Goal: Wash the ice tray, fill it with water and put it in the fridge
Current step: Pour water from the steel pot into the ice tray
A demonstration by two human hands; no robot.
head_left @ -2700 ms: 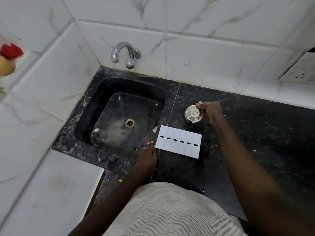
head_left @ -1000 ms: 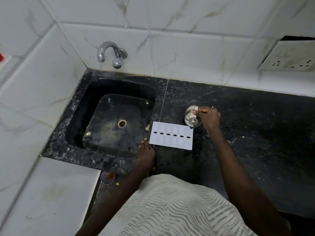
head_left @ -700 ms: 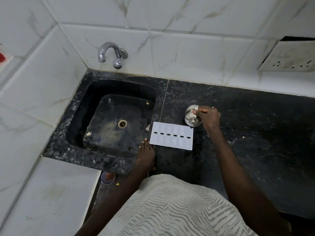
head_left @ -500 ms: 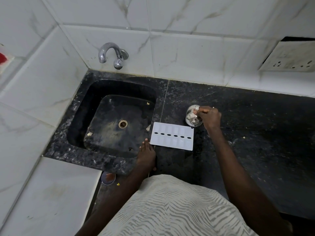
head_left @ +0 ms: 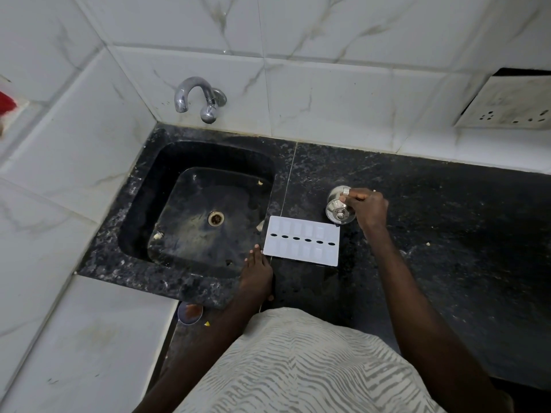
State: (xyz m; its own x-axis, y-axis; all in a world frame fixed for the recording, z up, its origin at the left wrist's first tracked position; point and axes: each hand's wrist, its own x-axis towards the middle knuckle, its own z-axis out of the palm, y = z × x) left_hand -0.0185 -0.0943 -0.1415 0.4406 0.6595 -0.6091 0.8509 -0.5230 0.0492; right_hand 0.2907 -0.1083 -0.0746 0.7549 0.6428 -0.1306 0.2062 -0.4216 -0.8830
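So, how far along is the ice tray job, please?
Nothing looks done: the white plastic ice tray lies on the black stone counter, chrome tap off. In hand: the right hand grips a small steel pot; the left hand rests flat. Remaining: washing, filling, fridge.

**A:** L hand [head_left: 258, 272], what's it doing?
**B:** Lying flat, palm down. Fingers [head_left: 254, 257] are staying straight & together, pointing fwd. It's holding nothing. L forearm's running back from the wrist toward the body.
**A:** And the R hand [head_left: 368, 208]?
**B:** Reaching further fwd, off to the right of the L. Fingers are curling, w/ the fingertips pinching the top of a small steel container [head_left: 337, 211] just left of the knuckles. Back of the hand's facing up. R arm's stretching out nearly straight, bare.
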